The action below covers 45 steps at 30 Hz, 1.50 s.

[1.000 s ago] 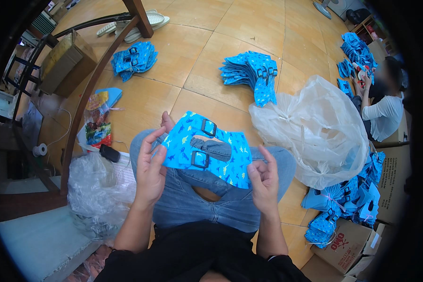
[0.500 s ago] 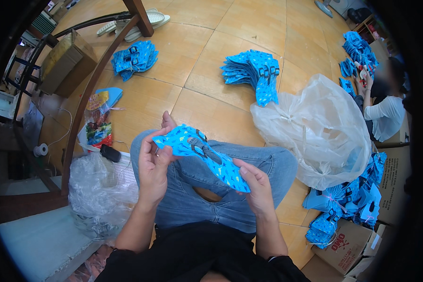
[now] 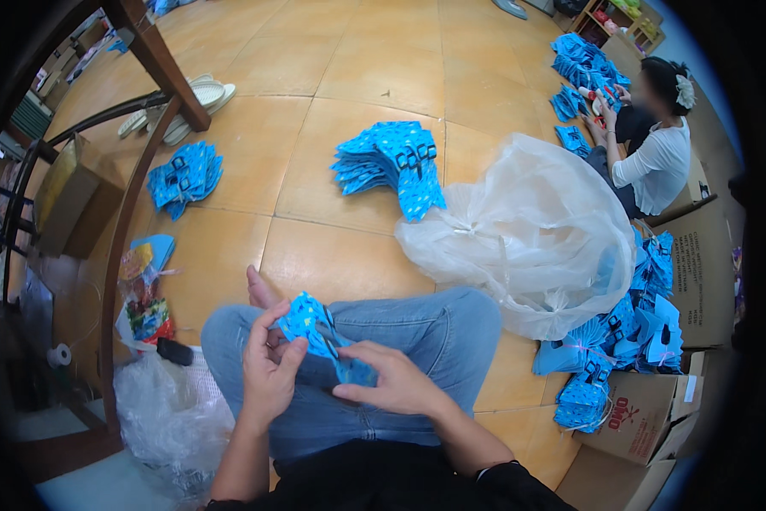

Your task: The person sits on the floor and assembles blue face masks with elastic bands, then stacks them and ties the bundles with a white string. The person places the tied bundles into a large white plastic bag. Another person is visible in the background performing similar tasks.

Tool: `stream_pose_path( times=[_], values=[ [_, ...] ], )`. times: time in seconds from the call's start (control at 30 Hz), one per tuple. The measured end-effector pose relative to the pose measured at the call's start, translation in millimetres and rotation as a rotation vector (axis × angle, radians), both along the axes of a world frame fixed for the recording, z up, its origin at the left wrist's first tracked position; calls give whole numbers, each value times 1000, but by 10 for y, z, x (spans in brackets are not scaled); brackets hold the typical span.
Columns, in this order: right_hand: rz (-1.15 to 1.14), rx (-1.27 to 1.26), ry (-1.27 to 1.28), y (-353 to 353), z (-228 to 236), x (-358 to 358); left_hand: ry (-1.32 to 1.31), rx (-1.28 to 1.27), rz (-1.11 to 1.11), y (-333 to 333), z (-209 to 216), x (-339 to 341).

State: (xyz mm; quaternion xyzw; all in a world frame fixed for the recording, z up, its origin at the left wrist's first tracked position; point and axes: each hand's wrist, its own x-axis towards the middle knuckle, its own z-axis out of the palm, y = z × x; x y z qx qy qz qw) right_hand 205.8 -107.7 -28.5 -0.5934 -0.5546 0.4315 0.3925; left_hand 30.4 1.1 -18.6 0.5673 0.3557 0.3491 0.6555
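Over my lap, both hands worked one small blue pouch (image 3: 319, 334), folded or bunched, held just above my jeans-clad thighs. My left hand (image 3: 268, 375) had its grip clamped on the pouch's left end, thumb on top, fingers curled under. My right hand (image 3: 391, 385) pinched the pouch's lower right part, grip closed on it too, fingers (image 3: 359, 356) pressing the blue fabric down. A dark clip or strap showed at the pouch's middle, between the two hands; detail too small to tell more.

On the tiled floor (image 3: 349, 85) ahead, a fanned stack of blue pouches (image 3: 391, 162) lay just beside a large clear plastic bag (image 3: 528, 238), touching its edge. A smaller blue pile (image 3: 184, 176) lay well apart to the left, near a wooden desk leg (image 3: 157, 55). More blue pouches (image 3: 622, 341) were heaped to my right beside the bag, next to a cardboard box (image 3: 643, 422). A crumpled clear bag (image 3: 166, 417) sat by my left knee, with a colourful packet (image 3: 144, 307) near it. At far right another person (image 3: 656, 149) in a white top sat on the floor, hands in another blue heap (image 3: 583, 64).
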Motion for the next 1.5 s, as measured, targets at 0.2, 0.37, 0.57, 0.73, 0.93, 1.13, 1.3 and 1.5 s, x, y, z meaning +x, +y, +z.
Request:
stream_pose_path(
  times=[0.2,0.37,0.57,0.73,0.93,1.13,1.3,1.5],
  values=[
    [-238,-126,280,146,-304,-134,-72,-23,-75,67,-87,315],
    [-791,78,304,736,-580,669,33,-184,20,474,-546,850],
    [-875,63,-250,1880,-1088,1841,70,-590,-19,1091,-1600,2080],
    [-816,108,-386,2119,-1487,2075,-148,-822,88,1350,-2176,2791],
    [-855,71,-456,2195,-1585,2209,-493,-820,197,1491,-2417,3164],
    [-769,37,-495,2277,-1468,2330,-541,-909,125,1615,-2438,3298],
    [-696,-80,-489,2305,-1425,2406,-491,-683,285,1643,-2363,3493],
    [-657,-87,-407,2358,-1450,2508,-525,-590,210,1769,-2368,3547]
  ],
)
